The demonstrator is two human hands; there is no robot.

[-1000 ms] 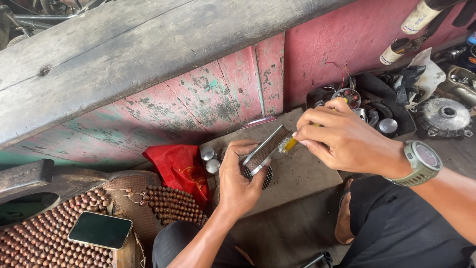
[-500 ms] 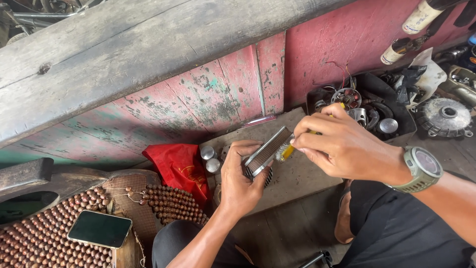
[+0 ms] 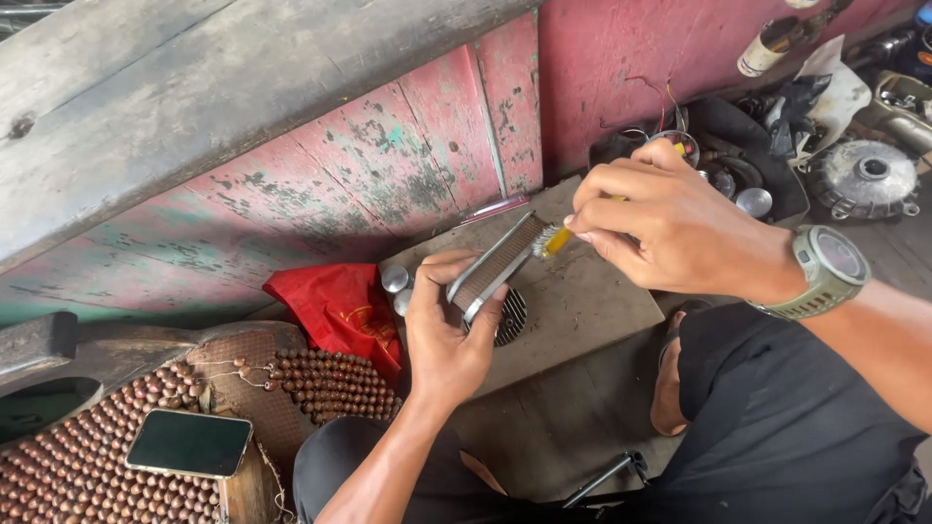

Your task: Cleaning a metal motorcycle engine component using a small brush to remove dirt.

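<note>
Metal grille [image 3: 495, 267] — left hand [image 3: 447, 330] gripping, axis up-right | right hand [image 3: 660, 223] pinching yellow brush [image 3: 555, 241]

bare forearms, olive round watch [image 3: 833, 269] on right wrist, black trousers [image 3: 777, 427]

yellow brush [image 3: 555, 240], red cloth [image 3: 340, 309], olive-green watch [image 3: 825, 272], peeling red planks [image 3: 388, 175]

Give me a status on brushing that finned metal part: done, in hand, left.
Done: cannot tell how much; no cleaned patch stands out. In hand: the left hand holds the finned metal part tilted, and the right hand presses a small yellow brush to its upper end. Left: apparently the lower fins toward the left hand.
</note>
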